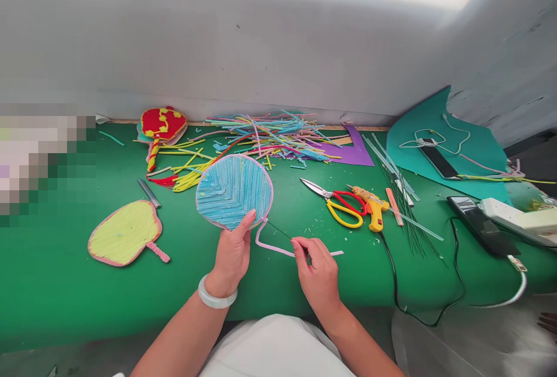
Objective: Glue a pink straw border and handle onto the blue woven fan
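A round fan face point(235, 191) covered in blue pipe cleaners is gripped at its lower edge by my left hand point(235, 249), thumb on the front. Pink pipe cleaner point(270, 191) edges its right side, and its loose tail point(274, 249) curves below and to the right. Pinched in my right hand point(317, 267) is a thin dark green wire point(279, 229), its other end at the fan's lower right edge. Whether the wire is fixed there I cannot tell. The pink tail passes by my right fingers, partly hidden.
Scissors point(333, 200) and a yellow glue gun point(374, 206) lie right of my hands, with green wires point(411, 220) beyond. A yellow fan point(126, 232) lies left, a red fan point(163, 122) behind it. Piled pipe cleaners point(270, 133) line the back. Phones point(474, 223) and a power strip point(517, 217) sit far right.
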Motion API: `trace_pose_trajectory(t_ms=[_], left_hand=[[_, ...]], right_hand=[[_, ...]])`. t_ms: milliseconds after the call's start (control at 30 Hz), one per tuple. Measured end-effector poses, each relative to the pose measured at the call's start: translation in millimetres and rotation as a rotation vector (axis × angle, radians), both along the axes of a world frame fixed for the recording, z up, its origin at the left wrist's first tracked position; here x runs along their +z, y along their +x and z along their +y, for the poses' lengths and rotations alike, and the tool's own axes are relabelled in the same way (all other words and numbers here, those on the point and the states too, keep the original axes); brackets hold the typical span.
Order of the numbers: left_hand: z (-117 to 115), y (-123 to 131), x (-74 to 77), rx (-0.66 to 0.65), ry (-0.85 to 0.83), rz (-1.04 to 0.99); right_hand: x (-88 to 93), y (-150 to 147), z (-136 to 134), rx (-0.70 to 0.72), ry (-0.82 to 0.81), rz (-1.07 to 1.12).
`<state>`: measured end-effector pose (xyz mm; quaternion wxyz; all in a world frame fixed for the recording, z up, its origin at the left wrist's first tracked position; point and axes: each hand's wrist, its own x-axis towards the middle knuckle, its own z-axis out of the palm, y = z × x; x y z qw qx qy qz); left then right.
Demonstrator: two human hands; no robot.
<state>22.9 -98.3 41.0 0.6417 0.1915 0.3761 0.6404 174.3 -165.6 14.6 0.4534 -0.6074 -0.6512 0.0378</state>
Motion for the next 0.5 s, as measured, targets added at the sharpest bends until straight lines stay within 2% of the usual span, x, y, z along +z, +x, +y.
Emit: trace_pose_trajectory(t_ms=[200, 367, 500], left_hand=[[2.0, -2.2, -0.2, 0.047, -0.001, -0.018], [3.9, -4.7, -1.1, 0.061, -0.022, -0.063], [2.2, -3.5, 0.8, 0.03, 0.006, -0.034]], right_hand=[[-1.9, 4.1, -3.9, -0.033, -0.127, 0.148], [-7.8, 12.6, -2.4, 0.127, -0.24, 0.115], [-9.3, 24.2, 4.0, 0.128, -0.253, 0.101]])
